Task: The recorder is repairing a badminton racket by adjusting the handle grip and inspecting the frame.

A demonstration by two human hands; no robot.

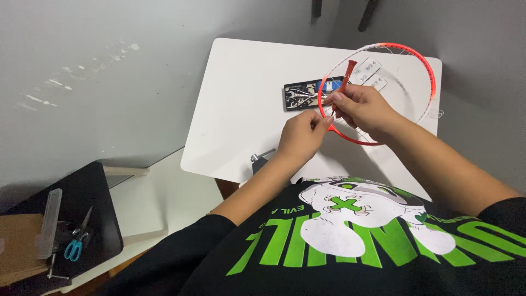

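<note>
Hands over white table [241,109]: right hand [361,107] grips red awl [344,82]; left hand [301,134] fingers pinch racket frame [430,77] string.

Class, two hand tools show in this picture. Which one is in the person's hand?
The red-handled tool, pinched in the right hand over the racket hoop. The blue-handled scissors lie untouched on the black side table, far to the left.

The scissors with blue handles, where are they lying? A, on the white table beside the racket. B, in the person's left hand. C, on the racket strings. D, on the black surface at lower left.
D: the blue-handled scissors lie on the black surface at lower left, away from the white table where both hands work on the racket.
</note>
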